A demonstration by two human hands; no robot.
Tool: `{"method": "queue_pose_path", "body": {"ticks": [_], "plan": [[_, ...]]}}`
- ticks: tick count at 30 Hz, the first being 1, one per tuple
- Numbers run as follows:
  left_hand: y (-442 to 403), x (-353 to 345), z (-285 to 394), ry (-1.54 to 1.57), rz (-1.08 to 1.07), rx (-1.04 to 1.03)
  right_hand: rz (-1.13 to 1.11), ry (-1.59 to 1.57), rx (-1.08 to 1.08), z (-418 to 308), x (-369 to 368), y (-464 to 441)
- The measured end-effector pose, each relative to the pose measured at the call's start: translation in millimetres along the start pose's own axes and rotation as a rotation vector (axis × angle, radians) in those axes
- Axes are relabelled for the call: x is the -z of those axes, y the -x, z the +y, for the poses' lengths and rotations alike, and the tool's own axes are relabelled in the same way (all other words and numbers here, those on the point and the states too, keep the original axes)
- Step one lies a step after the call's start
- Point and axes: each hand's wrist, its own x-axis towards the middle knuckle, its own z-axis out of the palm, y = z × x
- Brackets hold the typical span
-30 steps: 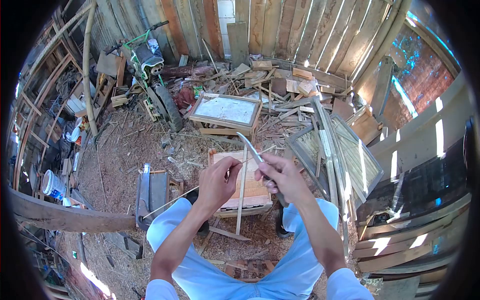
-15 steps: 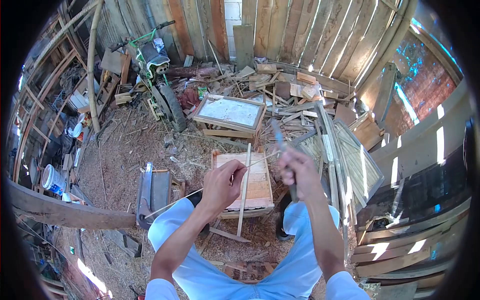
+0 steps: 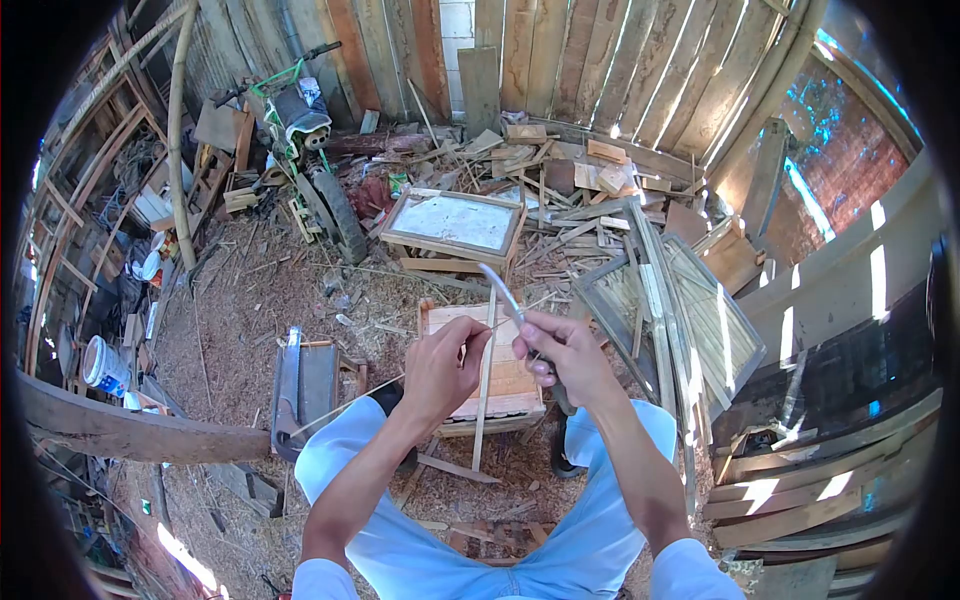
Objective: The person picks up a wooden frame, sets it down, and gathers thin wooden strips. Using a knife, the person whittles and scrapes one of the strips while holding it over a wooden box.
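My left hand (image 3: 442,368) is closed in a pinch on a thin wooden strip (image 3: 352,402). One end of the strip runs down to the left past my knee; a short piece shows beyond my fingers. My right hand (image 3: 566,358) grips a knife (image 3: 497,287), its curved blade tilted up and leftward, close to the strip's far end. I cannot tell whether the blade touches it. Below both hands sits a wooden box (image 3: 515,378) of pale boards between my feet, with a longer flat stick (image 3: 485,405) leaning across it.
A framed white panel (image 3: 452,220) lies beyond the box, near a scrap wood heap (image 3: 590,180) and a motorbike (image 3: 325,195). To the left are a hand saw (image 3: 288,390) and a white bucket (image 3: 105,365). Long boards and a slatted panel (image 3: 712,320) stand on the right.
My right hand has moved left with the knife, bringing the blade nearer my left hand. The left hand still holds the strip in about the same place.
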Motion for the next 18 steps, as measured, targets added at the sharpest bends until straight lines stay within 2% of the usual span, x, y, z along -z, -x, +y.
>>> {"method": "queue_pose_path", "body": {"ticks": [5,7,8,9,11,13,15,18], "plan": [[1,3,1,-0.024,-0.003,-0.044,0.043,-0.036,-0.029,-6,13,2],[1,5,-1,-0.034,0.001,-0.031,0.152,-0.128,0.021,-14,25,3],[3,8,-3,-0.045,0.006,-0.013,0.293,-0.133,0.021,-22,30,4],[4,10,-6,-0.047,0.011,-0.011,0.287,-0.13,0.02,-27,39,7],[3,13,-10,-0.084,0.017,0.006,0.288,-0.178,0.153,-36,54,11],[2,7,-11,-0.063,0.033,0.005,0.291,-0.154,0.134,-25,45,11],[2,4,-11,-0.046,0.032,-0.002,0.114,-0.074,0.061,-17,28,11],[-2,6,-10,-0.025,0.059,0.042,0.116,-0.038,0.118,-16,26,9]]}}
